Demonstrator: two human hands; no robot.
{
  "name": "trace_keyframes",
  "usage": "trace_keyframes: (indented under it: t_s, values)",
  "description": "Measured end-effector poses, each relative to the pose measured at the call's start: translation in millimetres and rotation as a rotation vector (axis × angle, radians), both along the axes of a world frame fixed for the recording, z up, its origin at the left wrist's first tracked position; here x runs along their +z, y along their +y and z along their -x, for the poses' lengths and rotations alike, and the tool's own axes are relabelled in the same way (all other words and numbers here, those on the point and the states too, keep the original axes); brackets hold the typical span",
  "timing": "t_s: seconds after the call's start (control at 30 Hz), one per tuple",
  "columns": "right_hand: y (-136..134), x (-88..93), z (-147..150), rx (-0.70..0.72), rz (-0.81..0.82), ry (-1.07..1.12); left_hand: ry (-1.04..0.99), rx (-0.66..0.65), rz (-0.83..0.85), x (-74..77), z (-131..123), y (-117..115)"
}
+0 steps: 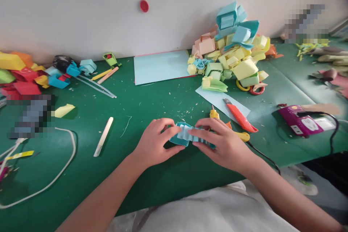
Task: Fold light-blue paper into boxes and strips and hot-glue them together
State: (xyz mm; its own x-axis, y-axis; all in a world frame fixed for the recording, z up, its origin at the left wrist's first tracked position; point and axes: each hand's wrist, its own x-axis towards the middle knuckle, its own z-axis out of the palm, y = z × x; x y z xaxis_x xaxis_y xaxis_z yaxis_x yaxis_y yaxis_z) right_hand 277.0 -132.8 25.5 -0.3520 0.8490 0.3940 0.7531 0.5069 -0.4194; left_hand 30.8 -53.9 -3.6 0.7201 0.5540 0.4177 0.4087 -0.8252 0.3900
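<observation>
Between my two hands, above the front part of the green table, is a small blue folded-paper piece (182,134) with pleats. My left hand (156,139) pinches its left end between thumb and fingers. The right end is gripped by my right hand (224,141), whose fingers cover much of it. Just behind my right hand lies a yellow glue gun (214,113), partly hidden by that hand, its cord trailing right. Close by, an orange-red utility knife (240,116) rests with its blade out, partly on a light blue paper sheet (210,98).
A heap of folded paper pieces (241,58) stands against the wall. More coloured paper shapes (23,79) lie far left, near a white cable (72,152). A pale stick (103,137) lies left of my hands. A purple power strip (300,120) sits at right.
</observation>
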Motion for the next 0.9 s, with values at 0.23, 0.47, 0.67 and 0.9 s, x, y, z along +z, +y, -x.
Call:
trace_keyframes:
  t_s: [0.23, 0.47, 0.67, 0.9]
  values:
    - [10.8, 3.8, 7.3, 0.057, 0.071, -0.117, -0.044, -0.018, -0.098, 1.9, -0.9, -1.1]
    - [21.8, 21.3, 22.8, 0.012, 0.193, -0.198, -0.093, -0.041, 0.151, 1.1, 0.2, -0.2]
    - [25.6, 21.9, 33.1, -0.059, 0.118, -0.146, -0.092, -0.015, 0.213, -3.9, -3.1, -5.2]
    - [20.8, 13.0, 27.8, -0.061, 0.012, -0.032, -0.092, 0.039, 0.124, -0.2, -6.4, -9.5]
